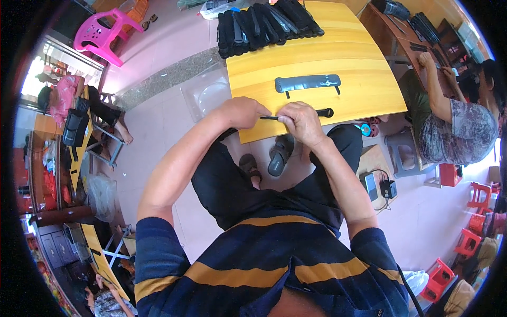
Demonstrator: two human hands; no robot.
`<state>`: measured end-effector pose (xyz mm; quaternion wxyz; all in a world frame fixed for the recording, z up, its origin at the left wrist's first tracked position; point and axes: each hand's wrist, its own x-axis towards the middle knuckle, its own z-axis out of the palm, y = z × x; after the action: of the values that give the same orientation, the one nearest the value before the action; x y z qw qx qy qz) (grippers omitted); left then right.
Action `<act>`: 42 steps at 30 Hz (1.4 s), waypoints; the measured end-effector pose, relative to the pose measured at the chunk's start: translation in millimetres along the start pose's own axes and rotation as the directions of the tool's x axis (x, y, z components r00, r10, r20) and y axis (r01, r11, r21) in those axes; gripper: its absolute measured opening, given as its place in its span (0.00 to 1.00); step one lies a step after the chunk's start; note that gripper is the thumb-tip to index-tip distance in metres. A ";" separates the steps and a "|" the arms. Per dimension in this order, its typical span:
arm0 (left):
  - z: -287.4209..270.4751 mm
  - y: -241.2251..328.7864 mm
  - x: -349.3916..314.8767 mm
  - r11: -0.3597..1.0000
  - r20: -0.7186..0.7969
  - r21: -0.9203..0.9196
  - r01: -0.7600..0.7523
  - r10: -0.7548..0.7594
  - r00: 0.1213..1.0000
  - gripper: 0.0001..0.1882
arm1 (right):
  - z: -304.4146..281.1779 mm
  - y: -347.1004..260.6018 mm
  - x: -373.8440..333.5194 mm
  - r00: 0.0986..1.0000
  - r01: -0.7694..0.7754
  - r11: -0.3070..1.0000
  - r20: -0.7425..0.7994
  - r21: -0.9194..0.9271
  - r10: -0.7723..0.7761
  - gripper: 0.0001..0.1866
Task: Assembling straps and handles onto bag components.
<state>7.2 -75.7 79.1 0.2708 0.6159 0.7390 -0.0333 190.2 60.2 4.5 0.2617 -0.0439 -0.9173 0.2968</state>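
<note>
Both my hands meet above the near edge of the yellow table. A narrow black strap [327, 112] passes under my right hand [301, 119], which pinches it; its rounded end with a small hole sticks out on the right, and a thin black tip shows on the left. My left hand [241, 112] is closed, with its index fingertip against that tip; whatever its curled fingers hold is hidden. Just beyond my hands lies a flat black padded band [308, 83] with pale print and two short tabs on its near edge.
Many black bands [266, 26] lie in a row at the far side of the yellow table [317, 53]. A person [454, 127] works at a brown table on the right, another [68, 100] on the left. A pink chair [100, 37] stands far left; a cardboard piece with devices [372, 164] lies right.
</note>
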 end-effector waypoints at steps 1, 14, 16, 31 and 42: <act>-3.5 1.5 0.2 1.000 0.000 -0.001 -0.001 0.001 1.000 0.32 | -0.4 0.5 -0.3 1.000 0.010 1.000 -0.004 -0.002 -0.010 0.05; 6.0 -0.6 10.7 0.999 0.001 -0.049 -0.004 0.005 1.000 0.29 | -0.1 1.7 -2.0 0.998 0.055 0.998 -0.013 -0.021 -0.056 0.06; -13.1 16.3 4.1 0.972 0.150 -0.174 0.154 -0.129 0.980 0.29 | -0.3 2.3 -2.9 0.999 0.053 0.998 -0.005 -0.016 -0.053 0.06; 21.0 7.3 5.2 0.999 -0.102 0.050 0.009 -0.004 0.995 0.23 | -4.9 -13.9 -0.2 0.934 0.176 0.929 -0.243 -0.324 -0.262 0.10; 55.7 66.8 -25.7 0.915 -0.542 -0.389 -0.105 -0.135 0.830 0.19 | 23.2 -41.7 -36.5 0.778 -0.484 0.575 0.024 0.660 0.628 0.17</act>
<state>91.7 -104.0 62.0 0.1637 0.5235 0.7811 0.2984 213.0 5.3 -4.3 0.2498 -0.2719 -0.6664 0.6478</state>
